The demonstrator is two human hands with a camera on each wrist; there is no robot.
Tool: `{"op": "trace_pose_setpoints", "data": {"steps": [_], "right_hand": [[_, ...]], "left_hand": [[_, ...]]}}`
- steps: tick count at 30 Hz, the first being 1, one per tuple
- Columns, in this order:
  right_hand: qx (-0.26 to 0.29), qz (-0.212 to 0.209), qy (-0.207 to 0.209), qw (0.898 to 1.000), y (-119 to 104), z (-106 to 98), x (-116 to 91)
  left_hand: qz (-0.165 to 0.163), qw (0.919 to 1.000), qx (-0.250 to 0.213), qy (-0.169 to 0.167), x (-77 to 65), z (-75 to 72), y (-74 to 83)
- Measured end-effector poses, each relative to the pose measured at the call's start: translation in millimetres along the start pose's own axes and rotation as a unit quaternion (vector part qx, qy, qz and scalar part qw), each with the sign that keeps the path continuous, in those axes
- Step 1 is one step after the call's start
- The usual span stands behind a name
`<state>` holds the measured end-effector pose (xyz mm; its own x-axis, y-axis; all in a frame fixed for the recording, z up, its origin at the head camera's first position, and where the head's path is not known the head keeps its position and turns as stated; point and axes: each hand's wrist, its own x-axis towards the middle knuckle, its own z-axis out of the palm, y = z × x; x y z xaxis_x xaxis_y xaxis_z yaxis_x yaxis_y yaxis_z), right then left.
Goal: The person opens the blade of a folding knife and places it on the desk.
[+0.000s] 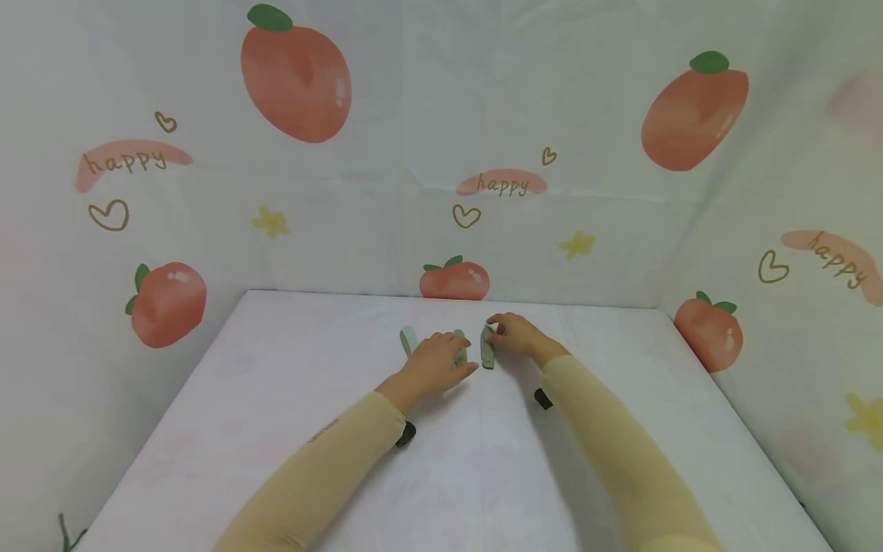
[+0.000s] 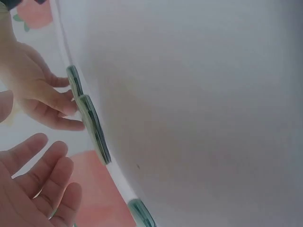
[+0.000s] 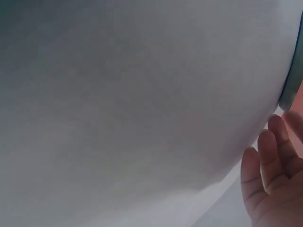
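Several slim, flat green pieces with rounded ends lie near the table's far side; their exact kind is unclear. My right hand (image 1: 519,336) has thumb and forefinger at the far end of the rightmost green piece (image 1: 487,354), the thumb overlapping it. To the left, my left hand (image 1: 436,363) hovers with spread, relaxed fingers over the middle green piece (image 1: 460,354), partly covering it. A paler blue-green piece (image 1: 409,338) sticks out behind that hand. In the left wrist view, the pieces (image 2: 94,130) show layered edges with dark lines.
A white cloth covers the table (image 1: 455,491), whose far edge meets a printed curtain (image 1: 372,238). Dark wrist devices show beneath both forearms, one at the left sleeve (image 1: 310,475) and one at the right sleeve (image 1: 614,437).
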<state>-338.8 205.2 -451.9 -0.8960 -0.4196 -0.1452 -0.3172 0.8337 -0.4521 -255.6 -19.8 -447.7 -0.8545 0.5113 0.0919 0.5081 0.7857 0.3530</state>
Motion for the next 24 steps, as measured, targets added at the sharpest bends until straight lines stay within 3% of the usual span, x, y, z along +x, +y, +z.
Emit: {"op": "trace_pose_setpoints", "data": {"steps": [9, 15, 24], "right_hand": [[0.017, 0.068, -0.024, 0.997, -6, 0, 4], [0.054, 0.105, -0.032, 0.992, -13, -2, 4], [0.123, 0.157, -0.027, 0.980, -19, -3, 1]], "left_hand": [[-0.009, 0.9996, -0.023, 0.014, 10.0, 2.9, 6.5], [-0.054, 0.9978, -0.035, 0.014, 19.8, 7.4, 14.7], [-0.116, 0.9930, 0.007, -0.020, 34.8, 16.3, 24.4]]}}
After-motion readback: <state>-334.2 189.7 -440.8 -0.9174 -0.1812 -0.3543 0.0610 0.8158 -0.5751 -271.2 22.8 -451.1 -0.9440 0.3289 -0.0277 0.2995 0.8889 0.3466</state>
